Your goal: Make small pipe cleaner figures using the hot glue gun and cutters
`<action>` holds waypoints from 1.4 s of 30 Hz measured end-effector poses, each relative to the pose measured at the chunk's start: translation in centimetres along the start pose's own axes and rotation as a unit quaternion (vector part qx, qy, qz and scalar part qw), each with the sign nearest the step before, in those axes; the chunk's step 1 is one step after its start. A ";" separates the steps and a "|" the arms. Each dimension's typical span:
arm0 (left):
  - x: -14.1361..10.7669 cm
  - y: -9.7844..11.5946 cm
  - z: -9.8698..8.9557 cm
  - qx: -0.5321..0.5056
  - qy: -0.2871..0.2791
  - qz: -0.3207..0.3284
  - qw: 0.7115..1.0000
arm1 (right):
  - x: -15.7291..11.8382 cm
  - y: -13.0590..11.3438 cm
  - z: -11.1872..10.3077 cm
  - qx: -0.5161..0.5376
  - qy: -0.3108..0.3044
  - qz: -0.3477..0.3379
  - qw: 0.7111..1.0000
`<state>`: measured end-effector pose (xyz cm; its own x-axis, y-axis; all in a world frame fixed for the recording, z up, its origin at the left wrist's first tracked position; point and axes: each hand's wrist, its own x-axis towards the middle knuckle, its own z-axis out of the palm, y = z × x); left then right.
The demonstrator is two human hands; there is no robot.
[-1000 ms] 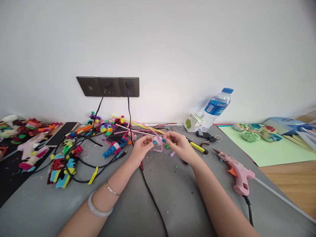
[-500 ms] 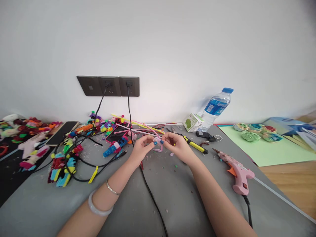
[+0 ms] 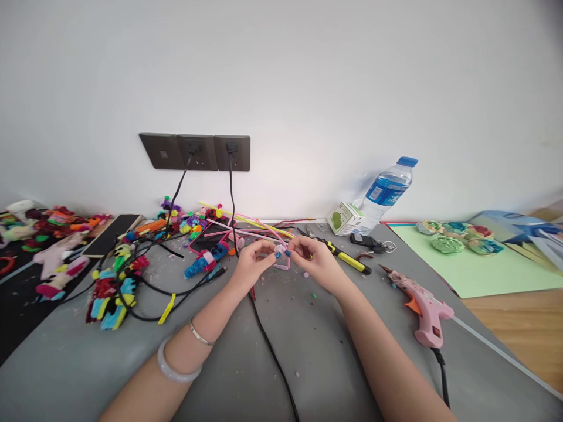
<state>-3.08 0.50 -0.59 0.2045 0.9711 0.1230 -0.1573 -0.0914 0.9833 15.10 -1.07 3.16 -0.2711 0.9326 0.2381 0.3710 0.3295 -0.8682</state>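
Observation:
My left hand (image 3: 254,262) and my right hand (image 3: 313,259) meet over the middle of the grey table. Both are closed in a pinch, fingertips almost touching, on a small coil of pink pipe cleaner (image 3: 281,250). The thumbs and fingers cover much of it. A bent pink end (image 3: 282,267) of pipe cleaner hangs just below the fingertips. Behind the hands lie loose pink and yellow pipe cleaners (image 3: 250,223). Pliers with yellow-and-black handles (image 3: 347,258) rest just beyond my right hand. A blue fuzzy figure (image 3: 203,265) lies left of my left hand.
A pink glue gun (image 3: 430,319) lies at the right, its cord trailing forward. Black cables (image 3: 268,337) cross the table. A water bottle (image 3: 387,196), a small box (image 3: 345,218) and keys (image 3: 373,242) stand or lie behind. Fuzzy figures (image 3: 116,293) and a phone (image 3: 113,234) are at left.
The hands stay pinched on the pink pipe cleaner in nearly the same place, with only slight finger movement. The view has shifted very slightly.

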 end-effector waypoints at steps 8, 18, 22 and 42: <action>0.0 -0.1 0.0 0.000 0.016 0.014 1.000 | 0.2 0.5 -0.2 0.045 0.020 0.006 0.999; 0.0 -0.1 0.0 -0.003 -0.001 0.028 1.000 | 0.6 1.1 0.1 0.140 0.031 0.016 0.989; 0.1 -0.1 0.0 -0.010 -0.006 0.036 0.999 | 0.6 1.1 0.2 0.158 0.029 0.029 0.987; -0.2 0.0 -0.1 0.011 -0.011 0.069 0.997 | 0.5 1.2 0.6 0.184 0.024 0.017 0.982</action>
<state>-3.16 0.37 -0.64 0.2035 0.9439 0.2602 -0.1641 -0.2291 0.9595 14.91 -0.32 2.00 -0.2186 0.9511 0.2184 0.0297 0.2302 -0.9727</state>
